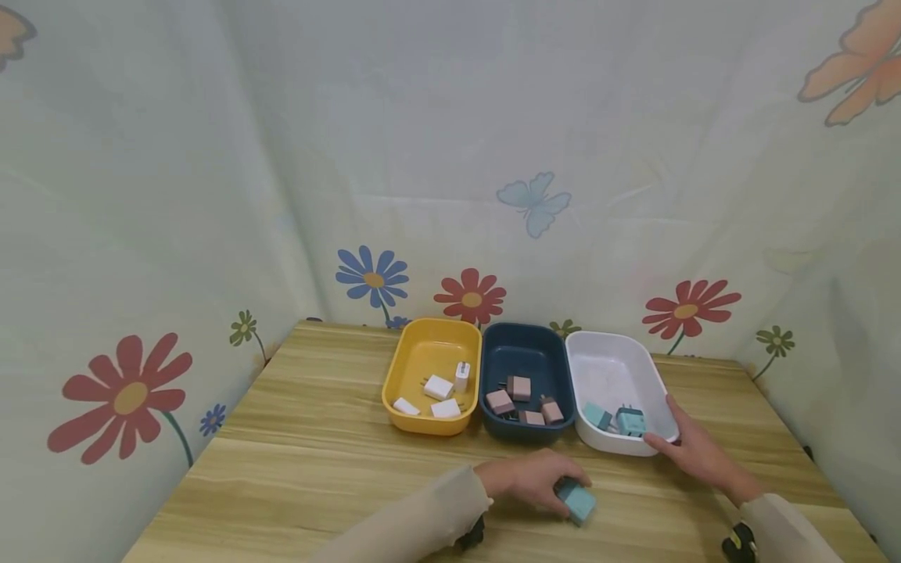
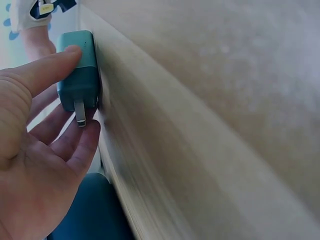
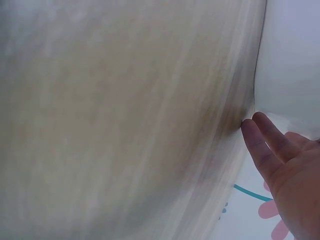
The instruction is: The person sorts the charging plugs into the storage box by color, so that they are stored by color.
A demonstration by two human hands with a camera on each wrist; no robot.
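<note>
My left hand (image 1: pixel 528 478) grips a teal plug-in charger (image 1: pixel 579 502) between thumb and fingers, low over the table in front of the bins. In the left wrist view the charger (image 2: pixel 79 82) shows a metal prong pointing down, with the thumb across its face. My right hand (image 1: pixel 704 460) holds the near right corner of a white plastic bin (image 1: pixel 607 371), thumb at the front rim and fingers along the side. Its fingertips (image 3: pixel 250 131) reach down by the tabletop in the right wrist view. Inside the white bin lie teal chargers (image 1: pixel 631 421).
Left of the white bin stand a navy bin (image 1: pixel 524 353) with several pinkish-brown chargers (image 1: pixel 519 388) and a yellow bin (image 1: pixel 432 348) with several white chargers (image 1: pixel 439 387). All three sit side by side on the wooden table (image 1: pixel 303 446). A flower-printed curtain (image 1: pixel 422 156) hangs behind.
</note>
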